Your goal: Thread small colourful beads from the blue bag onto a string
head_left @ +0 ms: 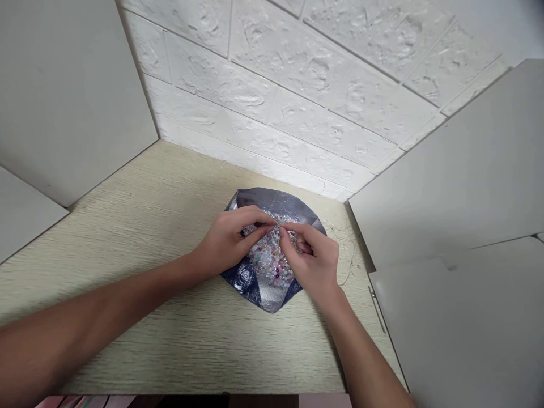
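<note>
Wall: a white brick-pattern wall panel (289,85) stands beyond the foil sheet, its lower edge meeting the tabletop.

Boards: a grey board (68,96) stands to the left of the foil sheet, and another grey board (450,187) stands to its right.

Tabletop: a pale wood-grain tabletop (127,306) runs under and all around the foil sheet.

Foil sheet: a shiny dark-blue foil sheet (276,199) lies spread flat near the tabletop's far edge, directly under the hands.

Left hand: the left hand (227,243) is over the foil sheet's left half, with its fingers curled inward.

Right hand: the right hand (308,263) is over the foil sheet's right half. The two hands are close together, fingertips nearly meeting; whether they pinch anything is too small to tell.

Beads: many small white and coloured beads (270,255) lie heaped on the foil sheet, just below both hands' fingertips.

Threads: thin pale threads (345,249) lie just right of the foil sheet.
</note>
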`<state>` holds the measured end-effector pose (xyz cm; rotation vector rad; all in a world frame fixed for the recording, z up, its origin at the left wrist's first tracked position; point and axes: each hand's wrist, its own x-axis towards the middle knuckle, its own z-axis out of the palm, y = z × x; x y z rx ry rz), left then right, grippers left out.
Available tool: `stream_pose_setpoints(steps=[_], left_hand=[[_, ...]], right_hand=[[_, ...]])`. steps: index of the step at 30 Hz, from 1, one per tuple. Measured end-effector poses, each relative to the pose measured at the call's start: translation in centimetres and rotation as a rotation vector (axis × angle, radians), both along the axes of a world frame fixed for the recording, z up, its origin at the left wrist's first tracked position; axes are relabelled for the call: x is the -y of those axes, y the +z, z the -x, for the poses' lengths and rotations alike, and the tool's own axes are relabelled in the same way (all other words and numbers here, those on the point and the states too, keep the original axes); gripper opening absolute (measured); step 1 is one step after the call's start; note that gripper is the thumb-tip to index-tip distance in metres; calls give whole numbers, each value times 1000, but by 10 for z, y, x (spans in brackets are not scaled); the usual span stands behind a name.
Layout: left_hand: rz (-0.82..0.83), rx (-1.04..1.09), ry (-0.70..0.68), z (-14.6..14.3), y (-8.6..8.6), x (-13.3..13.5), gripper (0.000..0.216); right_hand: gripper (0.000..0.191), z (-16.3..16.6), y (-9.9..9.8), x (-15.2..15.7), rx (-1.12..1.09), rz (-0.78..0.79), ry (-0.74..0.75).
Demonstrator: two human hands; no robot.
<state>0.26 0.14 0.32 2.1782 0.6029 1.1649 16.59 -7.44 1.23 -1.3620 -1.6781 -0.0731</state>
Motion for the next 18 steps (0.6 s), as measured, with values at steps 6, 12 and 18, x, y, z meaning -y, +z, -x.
stream_pose_setpoints(steps=[6,12,18], left_hand=[[4,-14,-6,1,1,1,12],[8,-16,10,1,2,2,11],[-60,42,-27,0,1,-1,12]], right_hand=[[9,-1,-1,0,16,1,15],[8,-2,-2,0,36,29,31],[13,-3,-2,-1,47,87,61]])
